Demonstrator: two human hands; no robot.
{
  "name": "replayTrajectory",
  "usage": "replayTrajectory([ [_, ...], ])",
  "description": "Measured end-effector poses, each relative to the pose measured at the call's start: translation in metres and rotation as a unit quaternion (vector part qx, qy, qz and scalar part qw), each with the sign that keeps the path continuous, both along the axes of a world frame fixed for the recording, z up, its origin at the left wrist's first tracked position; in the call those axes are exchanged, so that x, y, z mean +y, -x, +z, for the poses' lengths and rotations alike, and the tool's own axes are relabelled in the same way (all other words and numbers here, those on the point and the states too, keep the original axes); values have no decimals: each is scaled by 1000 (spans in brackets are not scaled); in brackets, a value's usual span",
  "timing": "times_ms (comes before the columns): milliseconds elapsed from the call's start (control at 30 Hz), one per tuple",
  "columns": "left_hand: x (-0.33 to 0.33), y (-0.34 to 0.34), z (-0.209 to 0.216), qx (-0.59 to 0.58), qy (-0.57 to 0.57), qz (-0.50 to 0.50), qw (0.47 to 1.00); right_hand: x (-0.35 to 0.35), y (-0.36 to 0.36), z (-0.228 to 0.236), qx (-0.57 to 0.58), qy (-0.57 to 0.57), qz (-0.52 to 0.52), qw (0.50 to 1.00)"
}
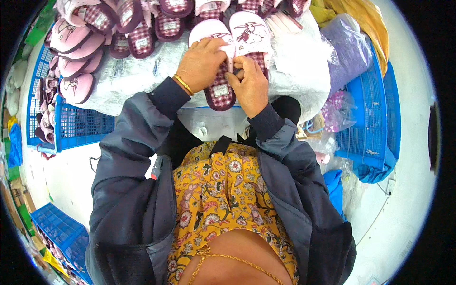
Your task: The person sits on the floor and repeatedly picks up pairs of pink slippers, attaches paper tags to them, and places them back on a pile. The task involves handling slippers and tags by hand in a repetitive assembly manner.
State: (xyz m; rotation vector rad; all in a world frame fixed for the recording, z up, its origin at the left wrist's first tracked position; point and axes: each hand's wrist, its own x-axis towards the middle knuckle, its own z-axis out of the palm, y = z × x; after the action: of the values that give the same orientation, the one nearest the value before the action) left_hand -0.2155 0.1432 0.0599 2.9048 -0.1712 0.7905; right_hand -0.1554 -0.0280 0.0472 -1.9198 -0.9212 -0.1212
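Note:
In front of me a pair of slippers lies side by side on the plastic-covered table, with pale pink uppers, a dark line drawing and plum checked insoles. My left hand point(203, 64) grips the upper of the left slipper point(221, 99), its fingers curled over the pink cloth. At the opening's right side my right hand point(249, 88) is closed, thumb and fingers pinching the edge of the same upper. The right slipper point(250, 35) lies just beyond my right hand, its heel partly hidden by it. A white label sits on the left slipper's insole.
More slippers point(142, 40) line the table's far edge, and pink ones are stacked point(77, 89) at its left. Blue plastic crates point(85, 121) stand left and right point(361, 118). A bagged purple bundle point(349, 50) and a stack of pale strips point(284, 23) are at right.

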Motion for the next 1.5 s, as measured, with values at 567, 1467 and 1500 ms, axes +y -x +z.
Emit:
replayTrajectory([
  [567, -2, 7, -1, -39, 250, -9, 967, -103, 24, -39, 134, 32, -80, 987],
  [1467, -58, 16, 19, -48, 356, -20, 933, -59, -26, 28, -93, -30, 23, 995],
  [1500, -58, 15, 15, -7, 451, -27, 892, -56, -29, 26, -69, -44, 28, 996],
])
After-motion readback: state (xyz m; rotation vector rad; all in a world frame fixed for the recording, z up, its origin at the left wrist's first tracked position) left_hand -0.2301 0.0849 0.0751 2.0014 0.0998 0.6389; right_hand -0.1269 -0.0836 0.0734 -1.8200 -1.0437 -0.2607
